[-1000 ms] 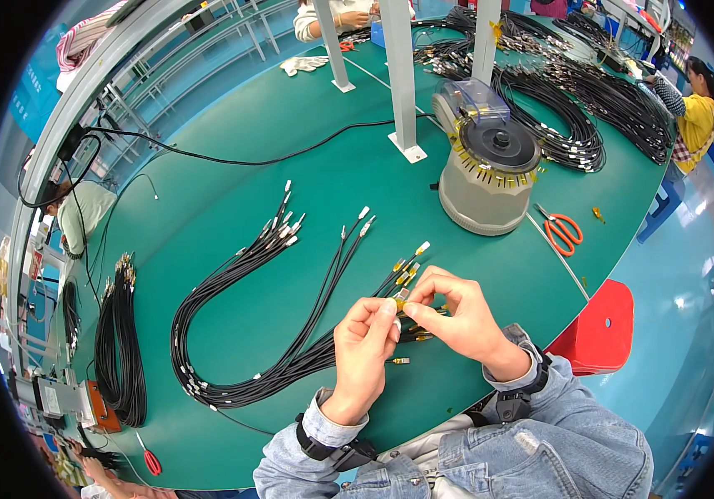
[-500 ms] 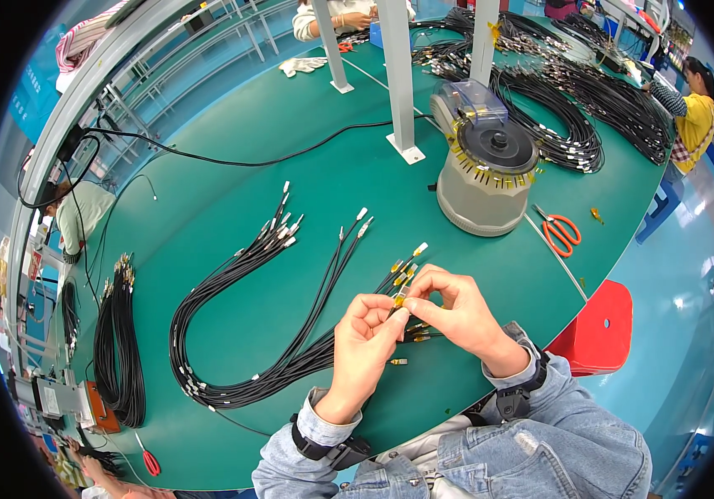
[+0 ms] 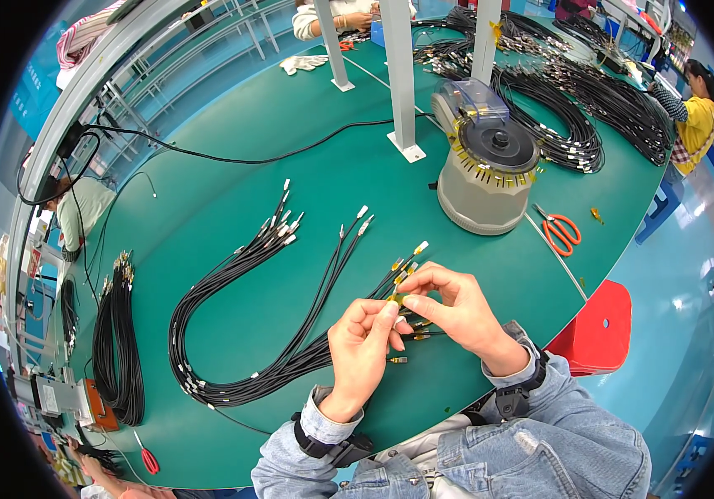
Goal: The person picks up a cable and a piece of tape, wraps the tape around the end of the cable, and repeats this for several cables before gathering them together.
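My left hand (image 3: 360,348) pinches the end of a black cable between thumb and fingertips. Facing it, my right hand (image 3: 459,313) has thumb and forefinger closed on a small piece of yellow tape (image 3: 396,298) at that cable end. The fingers hide most of the connector. Around my fingertips lie other cable ends with yellow tape (image 3: 398,360) and metal connectors. They belong to a curved bundle of black cables (image 3: 244,393), which bends round to the left and ends in white-tipped connectors (image 3: 284,233).
A round grey tape dispenser (image 3: 483,195) with yellow strips stands beyond my right hand. Orange-handled scissors (image 3: 558,230) lie right of it. Another cable bundle (image 3: 117,358) is at the left; large cable piles (image 3: 556,125) lie far right. Grey posts (image 3: 402,100) rise from the table; a red stool (image 3: 602,328) stands beside it.
My left thumb and fingers have shifted slightly at the cable end, and the left hand has turned a little. The right fingertips remain close by at the yellow tape.
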Action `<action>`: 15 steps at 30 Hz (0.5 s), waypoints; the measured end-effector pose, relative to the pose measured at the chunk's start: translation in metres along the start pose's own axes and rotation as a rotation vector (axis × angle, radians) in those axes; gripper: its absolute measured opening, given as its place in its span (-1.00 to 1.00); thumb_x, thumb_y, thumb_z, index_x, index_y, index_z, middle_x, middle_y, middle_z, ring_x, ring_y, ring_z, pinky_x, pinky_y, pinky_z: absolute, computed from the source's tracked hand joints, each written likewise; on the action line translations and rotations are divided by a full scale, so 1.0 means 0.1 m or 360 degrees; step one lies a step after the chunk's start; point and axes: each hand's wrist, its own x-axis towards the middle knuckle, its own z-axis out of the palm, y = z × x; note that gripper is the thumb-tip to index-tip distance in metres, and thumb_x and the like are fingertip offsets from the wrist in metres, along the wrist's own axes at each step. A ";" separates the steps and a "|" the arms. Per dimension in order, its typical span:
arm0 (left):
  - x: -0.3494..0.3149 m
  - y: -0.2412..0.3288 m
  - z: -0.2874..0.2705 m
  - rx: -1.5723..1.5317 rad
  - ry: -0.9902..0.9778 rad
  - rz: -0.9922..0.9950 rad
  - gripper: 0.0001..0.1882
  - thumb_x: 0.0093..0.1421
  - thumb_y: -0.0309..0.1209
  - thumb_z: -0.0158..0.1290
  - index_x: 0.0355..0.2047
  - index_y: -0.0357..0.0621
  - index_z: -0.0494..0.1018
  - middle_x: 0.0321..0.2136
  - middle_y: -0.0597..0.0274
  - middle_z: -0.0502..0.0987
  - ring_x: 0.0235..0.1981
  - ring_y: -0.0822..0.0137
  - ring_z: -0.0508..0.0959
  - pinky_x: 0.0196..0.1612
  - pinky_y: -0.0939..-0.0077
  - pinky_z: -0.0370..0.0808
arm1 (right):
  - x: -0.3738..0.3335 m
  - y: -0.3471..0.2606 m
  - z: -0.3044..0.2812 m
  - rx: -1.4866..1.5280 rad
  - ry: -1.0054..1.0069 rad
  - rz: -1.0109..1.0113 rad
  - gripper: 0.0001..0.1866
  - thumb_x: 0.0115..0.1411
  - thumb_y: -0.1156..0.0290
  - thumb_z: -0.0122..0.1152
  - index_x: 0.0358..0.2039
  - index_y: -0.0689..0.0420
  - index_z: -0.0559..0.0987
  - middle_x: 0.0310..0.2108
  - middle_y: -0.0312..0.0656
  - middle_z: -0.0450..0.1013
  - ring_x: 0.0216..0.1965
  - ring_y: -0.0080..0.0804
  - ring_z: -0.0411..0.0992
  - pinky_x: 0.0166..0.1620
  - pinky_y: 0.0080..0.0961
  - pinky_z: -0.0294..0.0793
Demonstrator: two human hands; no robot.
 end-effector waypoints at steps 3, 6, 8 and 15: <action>0.00 0.00 -0.01 0.0009 0.0008 0.0003 -0.86 0.22 -0.43 -0.03 -0.40 -0.27 0.41 -0.61 0.20 0.52 -0.71 0.59 0.40 -0.67 0.79 0.26 | 0.00 -0.02 0.01 0.0055 0.0025 0.0051 -0.83 0.10 0.46 0.16 -0.33 0.30 0.50 -0.34 -0.24 0.38 -0.26 -0.51 0.33 -0.13 -0.55 0.29; 0.00 -0.01 -0.01 0.0005 0.0002 0.0001 -0.85 0.22 -0.42 -0.04 -0.40 -0.26 0.41 -0.61 0.20 0.52 -0.71 0.59 0.40 -0.67 0.79 0.26 | -0.01 -0.01 0.03 0.0137 0.0004 0.0078 -0.81 0.11 0.44 0.14 -0.33 0.30 0.49 -0.33 -0.23 0.39 -0.25 -0.52 0.33 -0.14 -0.55 0.30; 0.00 -0.02 0.00 -0.0008 0.0006 -0.0012 -0.85 0.23 -0.42 -0.04 -0.40 -0.26 0.41 -0.61 0.21 0.52 -0.71 0.59 0.39 -0.67 0.79 0.26 | -0.01 -0.01 0.05 0.0161 -0.0001 0.0070 -0.82 0.10 0.45 0.15 -0.34 0.30 0.49 -0.33 -0.23 0.38 -0.26 -0.52 0.33 -0.15 -0.56 0.30; 0.00 -0.01 0.01 0.0001 -0.0015 -0.0010 -0.84 0.24 -0.42 -0.06 -0.40 -0.27 0.41 -0.63 0.20 0.50 -0.73 0.60 0.36 -0.68 0.78 0.25 | -0.02 0.02 0.03 0.0058 -0.0029 0.0026 -0.86 0.09 0.47 0.17 -0.40 0.28 0.47 -0.38 -0.25 0.37 -0.31 -0.54 0.31 -0.18 -0.58 0.29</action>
